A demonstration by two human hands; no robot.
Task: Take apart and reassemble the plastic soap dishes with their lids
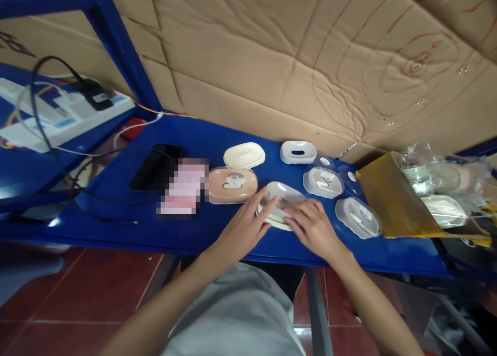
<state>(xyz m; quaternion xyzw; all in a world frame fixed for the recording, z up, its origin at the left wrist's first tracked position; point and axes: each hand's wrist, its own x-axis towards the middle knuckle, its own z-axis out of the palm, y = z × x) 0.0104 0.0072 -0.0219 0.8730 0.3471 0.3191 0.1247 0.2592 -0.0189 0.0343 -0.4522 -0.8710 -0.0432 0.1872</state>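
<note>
An oval soap dish with a pale inside and a cream lower rim lies on the blue table, between my two hands. My left hand grips its left side, thumb and forefinger apart over the edge. Curled over the right side are the fingers of my right hand; their tips are partly hidden. Left of this dish sits a peach soap dish with a round label. Two white dishes with clear covers, a nearer one and a farther one, stand to the right.
Farther back are a cream oval piece and a white slotted dish. A cardboard box with bagged dishes is at right. A black phone, cables and a power strip are left. Cardboard walls the back.
</note>
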